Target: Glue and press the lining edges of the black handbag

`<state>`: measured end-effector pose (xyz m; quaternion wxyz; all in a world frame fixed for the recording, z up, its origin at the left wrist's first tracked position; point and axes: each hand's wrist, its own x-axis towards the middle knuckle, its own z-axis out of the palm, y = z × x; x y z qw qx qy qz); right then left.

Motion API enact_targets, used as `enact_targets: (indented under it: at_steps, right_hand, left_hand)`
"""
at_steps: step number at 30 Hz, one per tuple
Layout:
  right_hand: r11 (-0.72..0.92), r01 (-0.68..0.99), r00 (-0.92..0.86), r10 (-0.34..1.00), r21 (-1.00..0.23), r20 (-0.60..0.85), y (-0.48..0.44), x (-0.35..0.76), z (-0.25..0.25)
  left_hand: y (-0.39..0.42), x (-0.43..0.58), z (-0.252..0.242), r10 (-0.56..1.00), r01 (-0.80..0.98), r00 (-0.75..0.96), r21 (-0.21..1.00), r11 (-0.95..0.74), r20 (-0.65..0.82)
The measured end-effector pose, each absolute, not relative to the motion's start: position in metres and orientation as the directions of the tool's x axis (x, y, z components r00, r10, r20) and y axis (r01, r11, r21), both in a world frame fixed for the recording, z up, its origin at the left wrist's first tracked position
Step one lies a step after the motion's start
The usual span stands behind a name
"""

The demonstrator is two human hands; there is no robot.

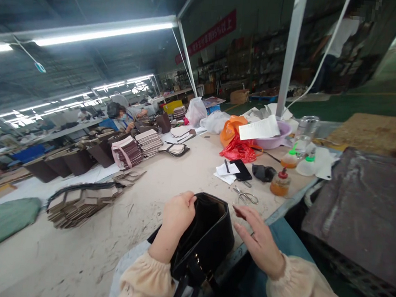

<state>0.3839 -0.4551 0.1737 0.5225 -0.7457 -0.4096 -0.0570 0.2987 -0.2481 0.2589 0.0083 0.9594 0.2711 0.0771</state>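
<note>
A black handbag stands at the table's near edge, its top open toward me and its dark inside showing. Gold-coloured fittings and a strap hang on its near side. My left hand is closed on the bag's left rim, fingers curled over the edge. To the right of the bag is my right hand, its fingers stretched out and apart, just off the bag's side and holding nothing that I can see. A pair of scissors lies on the table beyond the bag.
Past the scissors are a phone, papers and a glue bottle with a red cap. Stacked brown pieces lie on the left, near a green plastic bag. A metal post rises at the far edge. Other people work beyond.
</note>
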Motion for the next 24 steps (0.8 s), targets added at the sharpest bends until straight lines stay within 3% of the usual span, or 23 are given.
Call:
enact_targets:
  at_steps: [12,24]
  right_hand:
    - [-0.131,0.466,0.571,0.8,-0.875,0.184,-0.478,0.358,0.092]
    - [-0.153,0.597,0.303,0.952,-0.787,0.045,-0.495,0.327,0.093]
  left_hand:
    - [-0.25,0.297,0.26,0.494,0.499,0.86,-0.004,-0.867,0.131]
    - [-0.237,0.307,0.276,0.572,0.574,0.819,-0.047,-0.818,0.039]
